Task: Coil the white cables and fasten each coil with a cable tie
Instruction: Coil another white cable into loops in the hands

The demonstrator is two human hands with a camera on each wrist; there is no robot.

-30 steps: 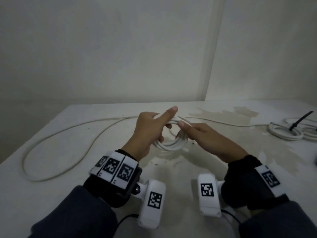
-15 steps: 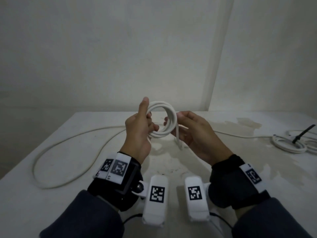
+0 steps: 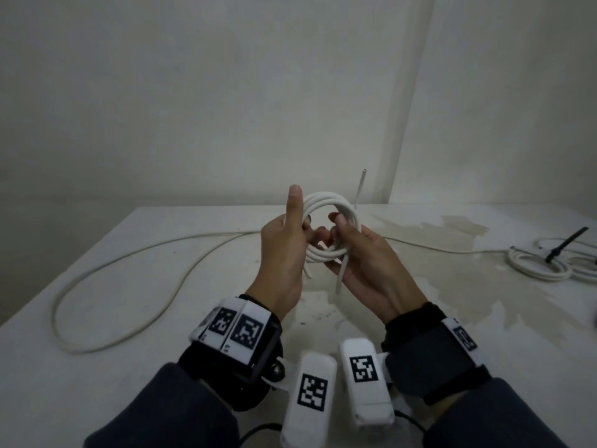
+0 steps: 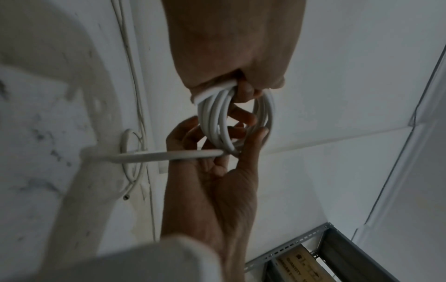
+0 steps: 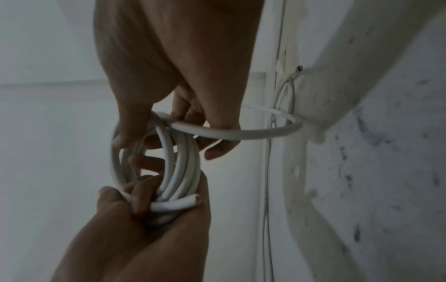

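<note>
A white cable coil (image 3: 326,202) stands upright in the air above the table (image 3: 161,334), between both hands. My left hand (image 3: 284,247) grips its left side, thumb pointing up, with a short cut end (image 5: 193,201) poking out under the fingers. My right hand (image 3: 361,253) holds the right side, fingers hooked through the ring. A loose straight stretch of white cable (image 3: 358,192) crosses the coil by the right hand, rising above it and hanging below. From the left wrist, the coil (image 4: 217,122) hangs between the two hands.
A long loose white cable (image 3: 129,270) loops over the left of the table and runs behind the hands to the right. At the far right lie white coils (image 3: 536,266), one with a black cable tie (image 3: 565,244) sticking up. Walls stand close behind.
The coil has come up off the table and been turned upright between the hands. The loose stretch, which hung down half a second ago, now also sticks up past the coil.
</note>
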